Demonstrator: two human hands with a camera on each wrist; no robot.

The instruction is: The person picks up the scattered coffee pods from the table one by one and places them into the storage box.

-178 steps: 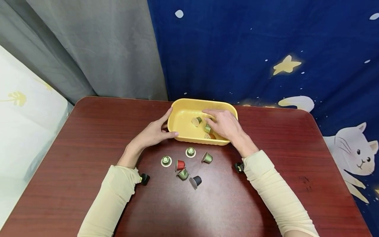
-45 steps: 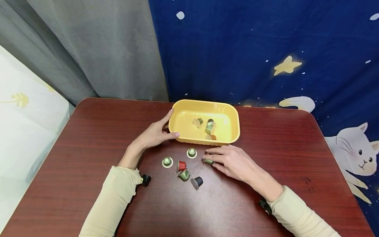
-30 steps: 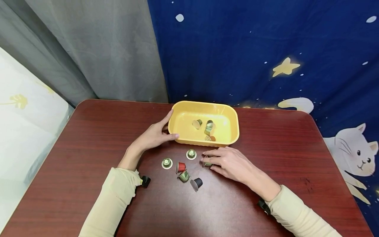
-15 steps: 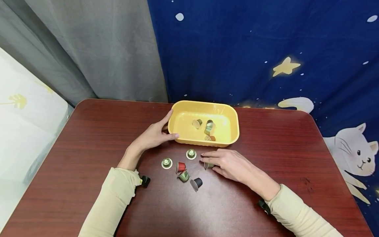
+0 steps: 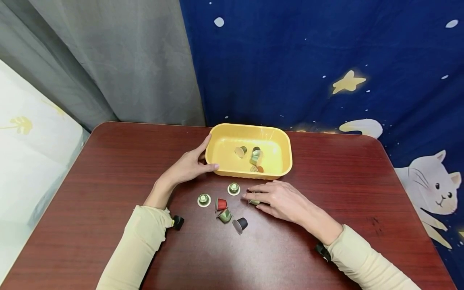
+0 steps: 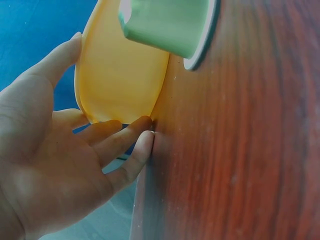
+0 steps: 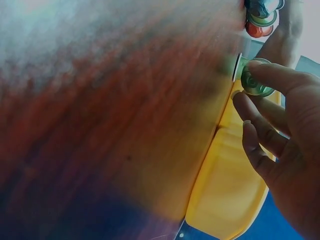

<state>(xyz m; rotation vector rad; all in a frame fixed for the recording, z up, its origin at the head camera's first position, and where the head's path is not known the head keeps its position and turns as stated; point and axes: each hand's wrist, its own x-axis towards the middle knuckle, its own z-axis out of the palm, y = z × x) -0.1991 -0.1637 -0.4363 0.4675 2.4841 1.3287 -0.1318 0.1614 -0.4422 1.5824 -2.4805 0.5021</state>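
My left hand [image 5: 185,166] grips the left end of a yellow tub [image 5: 228,172], thumb along the near rim and fingers round the side. In the left wrist view the hand [image 6: 75,150] meets the tub wall [image 6: 120,75]. Just in front of the tub, my right hand [image 5: 284,201] pinches a green capsule [image 5: 255,201], partly hidden by its fingers. The right wrist view shows that capsule [image 7: 259,86] at the thumb of the hand [image 7: 300,130]. Several capsules lie inside the tub, among them a green one [image 5: 255,159] and one with a pale lid [image 5: 239,152].
Two green capsules [image 5: 233,188] [image 5: 204,199] stand lid down on the table [image 5: 326,169]. A red capsule [image 5: 220,204], another green one [image 5: 225,216] and a black one [image 5: 241,225] lie on their sides nearby. Curtains [image 5: 253,60] hang behind the table.
My right hand has come out of the tub to the green capsule in front of it. Over the last moments its fingers and that capsule shift slightly. My left hand stays at the tub.
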